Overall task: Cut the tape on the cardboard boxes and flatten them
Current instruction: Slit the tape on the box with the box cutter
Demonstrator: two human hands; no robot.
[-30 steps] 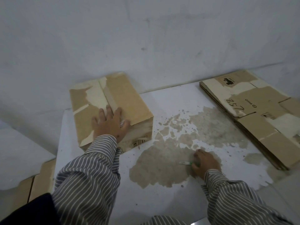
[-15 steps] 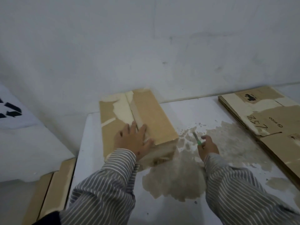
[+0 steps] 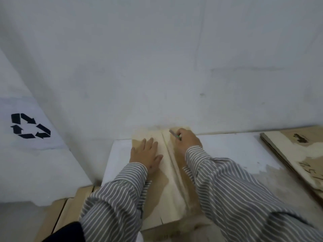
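A closed brown box [image 3: 172, 194] lies on the white table [image 3: 232, 147], its long side running away from the viewer towards the wall, a taped seam [image 3: 174, 165] down the middle of its top. Flattened boxes [image 3: 293, 154] are stacked at the table's right edge, perhaps three or four.

Single view only — head-worn wide-angle camera, so no overlap with a second view to record. It looked forward and down from above the person's own striped sleeves [image 3: 232, 186], which entered from the bottom edge. It sat close over the near end of the cardboard box [image 3: 167, 194]; the white table [image 3: 232, 147] lay below, right of centre. The upper half of the frame faced a pale wall [image 3: 157, 58] — verticals bowed outward toward the edges.
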